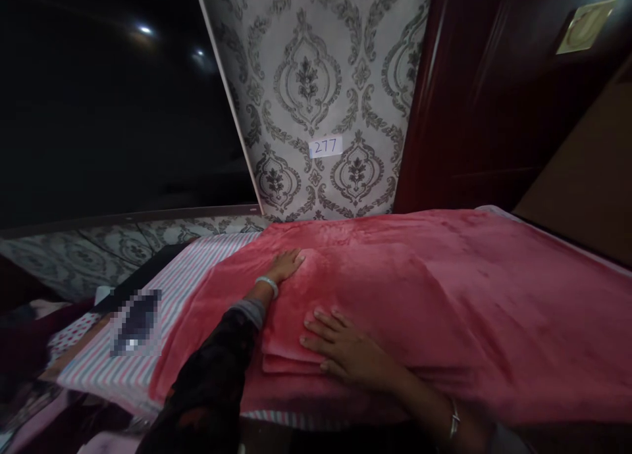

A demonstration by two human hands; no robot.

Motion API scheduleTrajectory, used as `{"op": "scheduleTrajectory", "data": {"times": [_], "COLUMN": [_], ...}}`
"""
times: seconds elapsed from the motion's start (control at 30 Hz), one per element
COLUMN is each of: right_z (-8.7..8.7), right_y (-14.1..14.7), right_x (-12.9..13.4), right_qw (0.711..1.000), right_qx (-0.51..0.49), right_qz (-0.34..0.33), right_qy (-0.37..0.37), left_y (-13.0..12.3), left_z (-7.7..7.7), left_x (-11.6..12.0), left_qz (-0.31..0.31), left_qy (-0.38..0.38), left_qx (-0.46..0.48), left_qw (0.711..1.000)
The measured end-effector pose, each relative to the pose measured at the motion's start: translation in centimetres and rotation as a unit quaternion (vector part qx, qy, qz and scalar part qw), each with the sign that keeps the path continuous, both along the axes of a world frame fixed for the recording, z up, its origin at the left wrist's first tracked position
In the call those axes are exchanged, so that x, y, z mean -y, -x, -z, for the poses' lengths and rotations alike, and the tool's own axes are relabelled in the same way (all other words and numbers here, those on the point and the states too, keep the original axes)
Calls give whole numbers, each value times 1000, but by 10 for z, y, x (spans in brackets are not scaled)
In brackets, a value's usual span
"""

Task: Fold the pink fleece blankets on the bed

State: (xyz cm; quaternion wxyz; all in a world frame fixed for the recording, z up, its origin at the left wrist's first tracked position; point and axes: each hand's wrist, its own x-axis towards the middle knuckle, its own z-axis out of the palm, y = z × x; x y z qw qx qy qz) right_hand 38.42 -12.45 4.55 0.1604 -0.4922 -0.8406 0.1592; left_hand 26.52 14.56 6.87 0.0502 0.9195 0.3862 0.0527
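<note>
A red plush blanket (385, 296) lies spread over the table, with a folded part in layers near its middle. My left hand (286, 265) rests flat on the far left corner of that folded part, fingers stretched out. Nearer to me, my right hand (345, 349) is spread palm down on the blanket by the fold's front edge. Neither hand grips the fabric. Under the blanket, a striped cloth (182, 286) shows at the left and along the front edge.
On the striped cloth at the left lies a dark, blurred-out object (135, 324). Behind stand a large black screen (113, 112), a patterned wall with a paper marked 277 (326, 147), and a dark red door (474, 99). Fabrics pile up at the lower left.
</note>
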Motion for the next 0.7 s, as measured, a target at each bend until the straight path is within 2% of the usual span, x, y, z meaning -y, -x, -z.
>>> {"op": "scheduleTrajectory", "data": {"times": [0.07,0.13,0.2,0.27,0.33,0.4,0.5,0.7], "right_z": [-7,-14,-17,-15,-8,-1,4,3], "right_y": [1,3,6,9,11,10,8,5], "right_x": [-2,-5,-9,-12,-13,-12,-11,-12], "right_qw": [1000,1000,999,999,998,998,997,997], "right_qx": [-13,-22,-24,-20,-19,-27,-37,-43], "right_qz": [1,-4,-20,-41,-56,-61,-62,-58], "right_qy": [9,3,-10,-13,-8,-8,-6,-6], "left_y": [-3,-12,-26,-40,-52,-62,-71,-81], "left_z": [-8,-16,-21,-20,-13,-4,5,5], "left_x": [8,19,34,48,57,58,45,17], "left_qz": [6,46,143,251,309,310,271,146], "left_qy": [-8,-2,25,61,78,71,60,86], "left_qx": [0,-8,-22,-40,-54,-61,-57,-32], "left_qw": [1000,999,989,965,946,946,959,985]}}
